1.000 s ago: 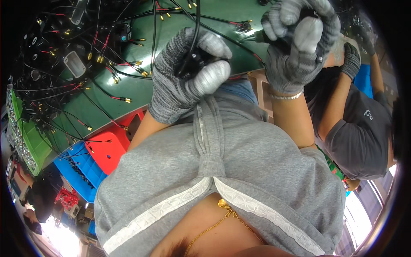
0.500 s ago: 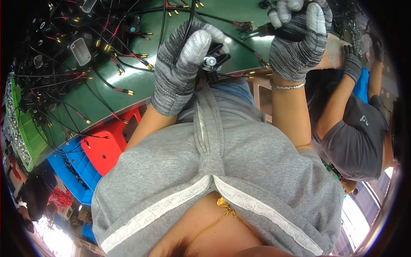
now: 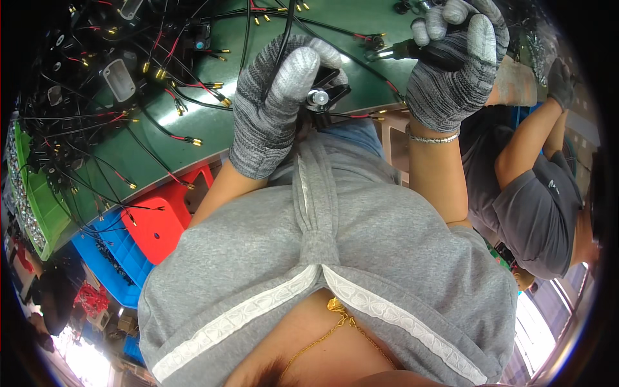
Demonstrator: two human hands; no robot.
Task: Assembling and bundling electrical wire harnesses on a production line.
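My left hand (image 3: 267, 106), in a grey knit glove with pale fingertips, is closed around a black part (image 3: 338, 93). A round silver metal end (image 3: 317, 98) sticks out of this part beside my thumb, and a black cable runs up past the fingers. To the right, above the bench edge, my gloved right hand (image 3: 451, 84) is closed around a black-handled tool (image 3: 445, 53). Its narrow metal tip (image 3: 385, 54) points left; the exact kind of tool is unclear. Between the hands, cable ends with red wires and brass-coloured connectors (image 3: 380, 116) lie on the bench.
Black cables and housings (image 3: 119, 79) pile up on the left of the green bench (image 3: 155, 151). A green bin (image 3: 45, 206) stands at its left edge, with a red stool (image 3: 158, 222) and a blue bin (image 3: 109, 248) below. A co-worker (image 3: 535, 206) sits at right.
My right hand has shifted slightly right and down with the tool. My left hand stays nearly in place around the black part. The co-worker's arm has swung away to the right.
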